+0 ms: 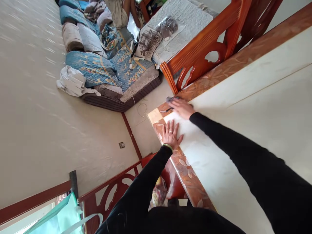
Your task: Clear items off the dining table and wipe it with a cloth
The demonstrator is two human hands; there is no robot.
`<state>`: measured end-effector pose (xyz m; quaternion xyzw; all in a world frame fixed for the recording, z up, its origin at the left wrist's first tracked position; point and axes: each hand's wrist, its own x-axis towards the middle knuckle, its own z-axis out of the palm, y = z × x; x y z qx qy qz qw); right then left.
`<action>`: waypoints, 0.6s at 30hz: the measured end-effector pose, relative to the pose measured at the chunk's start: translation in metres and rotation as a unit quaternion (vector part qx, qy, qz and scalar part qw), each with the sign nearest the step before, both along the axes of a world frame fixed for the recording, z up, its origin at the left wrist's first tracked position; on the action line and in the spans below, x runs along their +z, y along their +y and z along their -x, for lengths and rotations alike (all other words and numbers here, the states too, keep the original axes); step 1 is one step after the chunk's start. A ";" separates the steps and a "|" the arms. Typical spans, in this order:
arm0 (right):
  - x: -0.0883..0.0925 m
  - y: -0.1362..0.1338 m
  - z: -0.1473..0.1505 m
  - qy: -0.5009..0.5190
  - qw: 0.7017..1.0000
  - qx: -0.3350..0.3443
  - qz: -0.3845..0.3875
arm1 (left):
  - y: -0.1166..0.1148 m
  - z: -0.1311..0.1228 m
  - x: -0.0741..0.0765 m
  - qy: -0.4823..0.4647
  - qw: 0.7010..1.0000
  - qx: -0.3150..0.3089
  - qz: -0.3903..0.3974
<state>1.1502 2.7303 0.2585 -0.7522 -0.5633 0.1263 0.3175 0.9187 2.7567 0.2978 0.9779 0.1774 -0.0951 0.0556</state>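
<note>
A table (214,126) with a white top and a brown flower-patterned border stretches out before me. My left hand (171,136) lies flat on its edge near the corner, fingers spread, with a ring and a bracelet on it. Farther along the far border, my right hand (182,108) presses on a dark, crumpled cloth (170,98). Motion blurs this hand, and its fingers cover most of the cloth. A pale square piece (155,116) marks the table's corner.
Carved reddish wooden chairs (195,60) stand against the far side and at the near left (113,191). Beyond lies a sofa (92,70) with blue quilted covers. Packaged dark items (168,26) rest on a light-covered surface. A turquoise bag (57,216) hangs at lower left.
</note>
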 end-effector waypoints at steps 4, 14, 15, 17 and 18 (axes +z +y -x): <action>-0.019 -0.027 -0.046 -0.004 0.987 -0.155 0.032 | -0.003 0.001 -0.005 -0.024 1.000 0.007 0.014; 0.017 0.096 0.065 -0.022 0.997 0.070 0.017 | -0.003 0.001 -0.019 -0.036 0.999 -0.009 0.010; 0.016 0.093 0.062 -0.021 0.997 0.079 0.013 | -0.001 0.000 -0.021 -0.042 0.999 -0.007 0.009; 0.008 0.066 0.055 -0.020 0.994 0.105 -0.001 | 0.001 0.001 -0.025 -0.061 0.998 -0.013 0.018; 0.002 0.043 0.055 -0.019 0.993 0.113 -0.007 | 0.002 0.002 -0.025 -0.072 0.996 -0.029 0.034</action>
